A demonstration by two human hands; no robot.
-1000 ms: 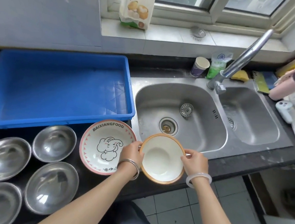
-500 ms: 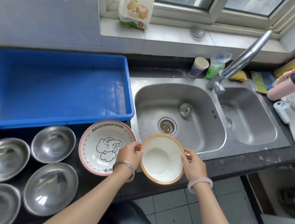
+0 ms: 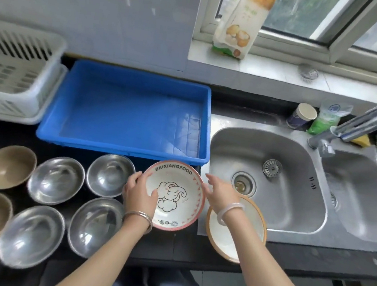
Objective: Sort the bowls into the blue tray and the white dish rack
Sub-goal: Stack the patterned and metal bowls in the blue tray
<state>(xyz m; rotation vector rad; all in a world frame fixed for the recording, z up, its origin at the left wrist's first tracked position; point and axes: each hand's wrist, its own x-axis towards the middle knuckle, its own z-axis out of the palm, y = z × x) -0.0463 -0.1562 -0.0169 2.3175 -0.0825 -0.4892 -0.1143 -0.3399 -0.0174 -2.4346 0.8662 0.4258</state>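
Black counter (image 3: 182, 246): elephant bowl (image 3: 173, 195) upright, lettering toward blue tray (image 3: 126, 112).

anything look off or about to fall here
One thing: the orange-rimmed bowl sits at the front edge of the counter beside the sink, and part of it seems to hang past the edge, under the right forearm. Neither hand holds it. Nothing looks spilled or broken; the blue tray is empty.
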